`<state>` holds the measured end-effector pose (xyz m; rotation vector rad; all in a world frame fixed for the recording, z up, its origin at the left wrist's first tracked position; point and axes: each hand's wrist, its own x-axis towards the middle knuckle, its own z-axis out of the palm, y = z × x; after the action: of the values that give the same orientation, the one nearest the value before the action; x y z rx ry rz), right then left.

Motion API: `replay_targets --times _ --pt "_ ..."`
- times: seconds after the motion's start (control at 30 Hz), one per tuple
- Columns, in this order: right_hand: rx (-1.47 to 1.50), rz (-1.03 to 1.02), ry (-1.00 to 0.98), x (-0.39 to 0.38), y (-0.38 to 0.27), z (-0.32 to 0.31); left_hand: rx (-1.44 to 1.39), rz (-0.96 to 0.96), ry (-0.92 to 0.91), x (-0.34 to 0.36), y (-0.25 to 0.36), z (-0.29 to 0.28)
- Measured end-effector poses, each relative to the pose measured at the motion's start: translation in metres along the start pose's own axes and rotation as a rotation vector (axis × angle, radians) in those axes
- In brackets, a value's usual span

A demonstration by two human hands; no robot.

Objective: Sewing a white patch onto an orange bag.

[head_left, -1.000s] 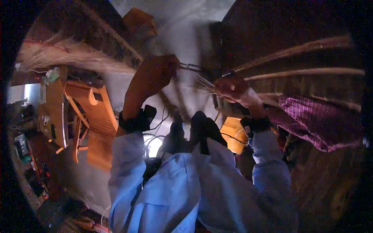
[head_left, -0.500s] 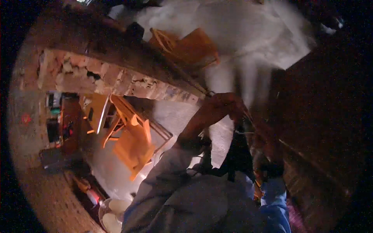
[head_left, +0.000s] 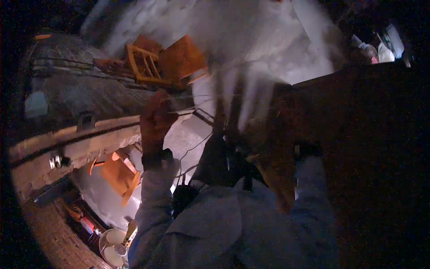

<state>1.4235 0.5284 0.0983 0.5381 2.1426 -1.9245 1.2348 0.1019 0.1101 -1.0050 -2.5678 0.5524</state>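
Observation:
My left hand (head_left: 156, 119) is raised beside a wall edge, fingers curled closed. A thin cord (head_left: 184, 110) runs out of it to the right and seems gripped in it; the cord's far end fades into the dark. A grey sleeve (head_left: 311, 188) covers my right forearm, which reaches forward with a dark band (head_left: 308, 150) at the wrist. Beyond that band my right hand is lost in shadow, and its fingers do not show. Another thin dark cord (head_left: 197, 145) hangs near my body, between the arms.
An orange-brown wooden chair (head_left: 181, 60) stands ahead on the pale floor, and another chair (head_left: 117, 175) is beyond the wall ledge (head_left: 98, 145). A fan (head_left: 114, 246) sits at lower left. Pale bags (head_left: 385, 51) lie at far right, past a dark brown surface (head_left: 371, 157).
My hands were close together near the middle; now they are far apart, the left moved left and the right moved right. The view has swung, showing more of the wall top.

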Motion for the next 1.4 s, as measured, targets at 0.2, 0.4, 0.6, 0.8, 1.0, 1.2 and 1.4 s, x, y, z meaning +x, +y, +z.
replay_targets --times 0.2,0.4,0.6,0.8,1.0,1.2,1.4 --pt "-0.150 -0.049 0.103 0.086 -0.030 -0.079 2.797 0.388 0.088 0.052 -0.015 0.026" --pt "-0.273 -0.126 0.409 0.190 -0.047 -0.178 2.928 0.529 -0.270 0.141 -0.016 0.070" --pt "-0.340 -0.157 0.507 0.311 -0.094 -0.214 3.648 1.306 -0.436 0.195 -0.054 0.132" --pt "-0.359 -0.418 -0.208 0.451 -0.110 -0.212 3.825 1.907 0.285 0.338 -0.026 0.049" --pt "-0.605 -0.768 -0.851 0.538 -0.282 -0.049 4.217 0.961 0.319 0.438 0.011 0.107" --pt "-0.738 -0.784 -1.088 0.617 -0.331 -0.013 3.939 1.595 0.444 0.475 -0.034 0.078" --pt "-0.693 -0.494 -1.338 0.729 -0.354 0.056 3.748 1.799 -0.033 0.488 -0.099 0.147"
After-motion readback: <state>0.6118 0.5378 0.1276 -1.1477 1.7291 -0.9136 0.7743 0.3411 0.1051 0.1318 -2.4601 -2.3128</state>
